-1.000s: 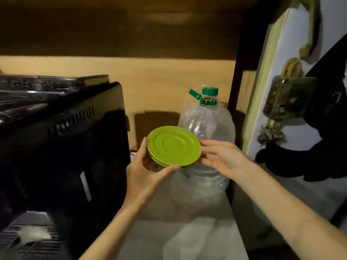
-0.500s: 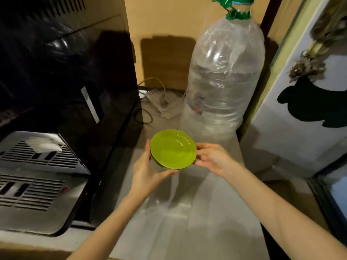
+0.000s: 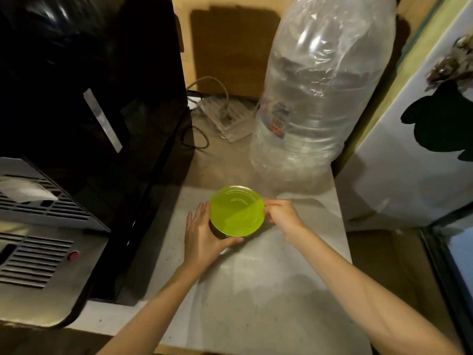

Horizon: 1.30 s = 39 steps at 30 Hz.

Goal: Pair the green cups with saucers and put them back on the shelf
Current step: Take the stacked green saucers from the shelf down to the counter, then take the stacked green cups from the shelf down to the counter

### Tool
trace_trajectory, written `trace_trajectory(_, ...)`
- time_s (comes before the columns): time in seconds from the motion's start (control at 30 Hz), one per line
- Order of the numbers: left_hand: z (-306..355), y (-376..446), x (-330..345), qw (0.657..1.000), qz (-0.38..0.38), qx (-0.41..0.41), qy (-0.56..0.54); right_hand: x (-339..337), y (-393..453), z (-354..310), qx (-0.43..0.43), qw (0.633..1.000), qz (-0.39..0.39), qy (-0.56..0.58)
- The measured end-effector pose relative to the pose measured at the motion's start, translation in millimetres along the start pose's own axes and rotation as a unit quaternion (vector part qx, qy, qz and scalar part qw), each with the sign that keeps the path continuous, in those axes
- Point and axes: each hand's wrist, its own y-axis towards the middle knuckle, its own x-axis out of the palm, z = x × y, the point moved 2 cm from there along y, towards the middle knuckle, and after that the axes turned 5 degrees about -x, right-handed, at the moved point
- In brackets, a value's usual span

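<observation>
A small stack of bright green saucers (image 3: pixel 236 210) is held low over the pale counter (image 3: pixel 256 278), face up and nearly level. My left hand (image 3: pixel 202 237) cups the stack's left and lower edge, thumb under the rim. My right hand (image 3: pixel 280 217) pinches the right rim with its fingertips. How many saucers are in the stack is hidden, and whether it touches the counter cannot be told. No green cup is in view.
A large clear plastic water bottle (image 3: pixel 314 98) stands at the back right. A black appliance (image 3: pixel 89 111) with a silver vented top (image 3: pixel 33 252) fills the left. A white power strip with cables (image 3: pixel 225 116) lies behind. A white fridge door (image 3: pixel 422 149) bounds the right.
The saucers were held up on edge in front of the bottle; both hands have turned them face up and brought them down toward the counter.
</observation>
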Motion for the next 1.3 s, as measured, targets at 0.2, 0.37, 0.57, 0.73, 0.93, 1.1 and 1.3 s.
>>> trace_trajectory(0.2, -9.3, 8.6, 4.7, 0.999, -0.008, -0.01, 0.03, 8.7, 15.3, 14.9, 0.012, 0.999, 0.004, -0.045)
trace_trajectory(0.37, -9.0, 9.5, 3.4, 0.999, -0.018, -0.001, 0.027, 10.8, 16.9, 16.6, 0.027, 0.998, -0.005, -0.056)
trace_trajectory(0.57, -15.3, 9.5, 7.7, 0.999, -0.026, -0.02, 0.039, 12.2, 16.8, 19.5, 0.015, 0.998, -0.004, -0.066)
trace_trajectory(0.73, -20.1, 11.6, 8.6, 0.998, -0.043, -0.025, 0.033, 12.0, 12.9, 18.7, -0.018, 0.994, -0.021, -0.106)
trace_trajectory(0.93, -18.7, 11.2, 6.0, 0.994, -0.062, 0.003, 0.088, 5.6, 8.4, 13.7, -0.038, 0.984, -0.079, -0.152)
trace_trajectory(1.1, 10.7, 30.1, -7.6, 0.984, -0.117, 0.052, 0.127, -12.3, 0.8, -5.7, -0.081, 0.973, -0.082, -0.199)
trace_trajectory(1.3, 90.4, 50.6, -27.2, 0.98, -0.167, 0.089, 0.056, -51.4, -18.3, -60.0, -0.153, 0.958, -0.094, -0.223)
